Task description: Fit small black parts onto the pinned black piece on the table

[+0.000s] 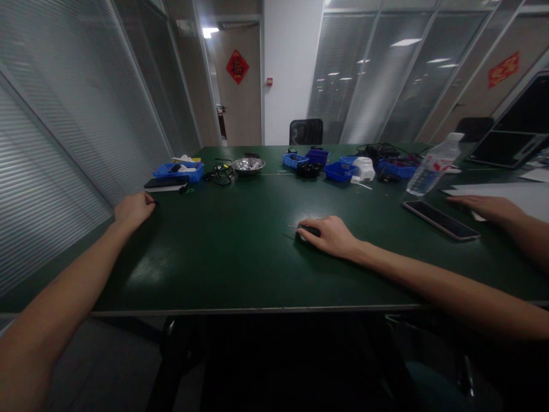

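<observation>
My left hand [134,210] is at the left side of the green table, its fingers closed around a small dark thing [156,202] that barely shows. A dark notebook-like item [166,183] lies just beyond it. Near the middle of the tabletop, my right hand [332,236] rests low, its fingers wrapped round a small tool with a dark handle [311,230]. A thin metal shaft sticks out to the left from that tool, with a dark line below it that looks like its shadow or reflection. The tool's exact kind is unclear.
Blue bins [341,171], a metal bowl [249,166] and black cables [221,173] line the far part of the table [223,246]. At right are a tilted plastic bottle [435,164], a phone [441,220] and another person's hand [489,207] by white paper [514,194].
</observation>
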Demonstrator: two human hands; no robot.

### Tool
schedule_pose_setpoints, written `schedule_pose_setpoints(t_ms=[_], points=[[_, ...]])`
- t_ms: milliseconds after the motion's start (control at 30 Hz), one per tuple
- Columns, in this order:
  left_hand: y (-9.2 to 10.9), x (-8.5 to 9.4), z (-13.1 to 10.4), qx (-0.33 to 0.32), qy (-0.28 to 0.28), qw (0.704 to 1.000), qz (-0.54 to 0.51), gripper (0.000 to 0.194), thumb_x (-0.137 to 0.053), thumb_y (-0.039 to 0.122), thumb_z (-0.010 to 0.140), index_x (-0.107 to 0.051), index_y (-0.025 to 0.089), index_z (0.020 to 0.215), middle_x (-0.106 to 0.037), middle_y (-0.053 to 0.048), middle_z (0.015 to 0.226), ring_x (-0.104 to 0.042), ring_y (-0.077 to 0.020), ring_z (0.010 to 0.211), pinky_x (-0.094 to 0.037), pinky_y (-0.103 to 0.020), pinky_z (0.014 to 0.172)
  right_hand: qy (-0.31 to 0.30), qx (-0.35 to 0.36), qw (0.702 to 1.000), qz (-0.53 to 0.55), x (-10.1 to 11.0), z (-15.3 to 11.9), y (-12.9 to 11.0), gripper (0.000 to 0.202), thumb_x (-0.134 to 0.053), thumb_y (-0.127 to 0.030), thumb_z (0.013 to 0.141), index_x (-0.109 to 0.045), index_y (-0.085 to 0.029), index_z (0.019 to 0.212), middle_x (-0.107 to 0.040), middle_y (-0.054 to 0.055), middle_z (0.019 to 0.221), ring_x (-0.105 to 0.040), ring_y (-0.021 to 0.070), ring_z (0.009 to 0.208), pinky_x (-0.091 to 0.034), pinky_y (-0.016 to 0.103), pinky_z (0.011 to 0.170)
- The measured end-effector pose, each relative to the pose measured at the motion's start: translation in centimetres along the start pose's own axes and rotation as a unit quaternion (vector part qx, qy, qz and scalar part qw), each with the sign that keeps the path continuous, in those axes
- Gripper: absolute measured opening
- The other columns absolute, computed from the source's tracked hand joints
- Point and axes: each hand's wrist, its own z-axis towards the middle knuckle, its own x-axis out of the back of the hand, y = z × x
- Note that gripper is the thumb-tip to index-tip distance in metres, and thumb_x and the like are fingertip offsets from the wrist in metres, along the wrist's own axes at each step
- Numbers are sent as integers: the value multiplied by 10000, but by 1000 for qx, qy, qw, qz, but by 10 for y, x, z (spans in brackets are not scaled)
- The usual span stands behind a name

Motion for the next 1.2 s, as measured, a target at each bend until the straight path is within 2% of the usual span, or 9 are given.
schedule_pose_setpoints(t_ms=[233, 367, 467, 567, 733, 800, 867, 967, 1200], points=[[5, -1, -3, 5, 10, 1000, -19, 440, -703, 411, 930, -720, 116, 1257, -723, -110, 1105, -570, -244, 923, -403, -282, 787, -4, 1, 1000, -10, 1, 0, -1, 521, -451, -528, 1094, -767, -172, 1305, -826, 96, 997, -735, 213, 743, -524, 330, 729], [31, 7, -12, -44, 49, 996, -60, 414, -662, 415, 968, -721, 127, 1260, -735, -109, 1173, -609, -240, 964, -430, -299, 818, -5, 5, 1000, -28, -1, 0, -1, 524, -453, -538, 1089, -768, -181, 1310, -825, 102, 955, -739, 232, 744, -514, 336, 723], [70, 13, -30, -107, 64, 984, -127, 371, -671, 410, 957, -729, 149, 1214, -755, -93, 1146, -659, -240, 981, -469, -307, 841, -2, 5, 999, -35, -3, 0, 1, 529, -451, -552, 1087, -774, -194, 1303, -822, 97, 923, -734, 233, 731, -506, 334, 710], [122, 16, -64, -204, 26, 956, -208, 336, -680, 458, 932, -748, 201, 1138, -765, -84, 1080, -695, -271, 958, -516, -365, 846, -2, 9, 999, -35, -3, 0, 2, 533, -447, -558, 1087, -771, -198, 1307, -819, 88, 906, -722, 219, 711, -499, 326, 702], [207, 12, -145, -339, -118, 865, -350, 338, -760, 525, 881, -747, 275, 1109, -754, -103, 1062, -711, -290, 922, -553, -443, 781, -5, 15, 999, -33, -3, -1, 2, 542, -430, -554, 1096, -766, -188, 1312, -820, 86, 917, -720, 211, 705, -492, 322, 693], [231, 9, -174, -378, -174, 818, -398, 330, -790, 496, 878, -729, 301, 1137, -749, -103, 1106, -719, -274, 946, -553, -438, 765, 1, 12, 999, -38, -3, -1, 2, 530, -440, -545, 1094, -769, -189, 1307, -822, 89, 918, -722, 216, 705, -489, 326, 692], [248, 6, -194, -407, -203, 791, -409, 332, -797, 486, 889, -715, 327, 1169, -747, -100, 1118, -722, -265, 956, -545, -440, 752, 6, 10, 999, -42, -4, -1, 1, 519, -451, -543, 1089, -774, -195, 1299, -825, 90, 929, -726, 220, 710, -485, 326, 685], [259, -1, -205, -435, -213, 775, -406, 386, -789, 496, 906, -688, 363, 1254, -745, -90, 1119, -722, -264, 970, -532, -452, 753, 4, 11, 999, -42, -4, 0, 0, 519, -447, -547, 1088, -777, -203, 1293, -825, 88, 927, -726, 217, 708, -476, 321, 675], [261, -14, -202, -462, -203, 758, -413, 455, -809, 426, 903, -648, 370, 1325, -737, -77, 1125, -709, -272, 1026, -520, -454, 807, 6, 8, 999, -37, -5, 0, 1, 514, -452, -538, 1087, -782, -199, 1290, -821, 92, 897, -721, 219, 693, -465, 322, 673]])
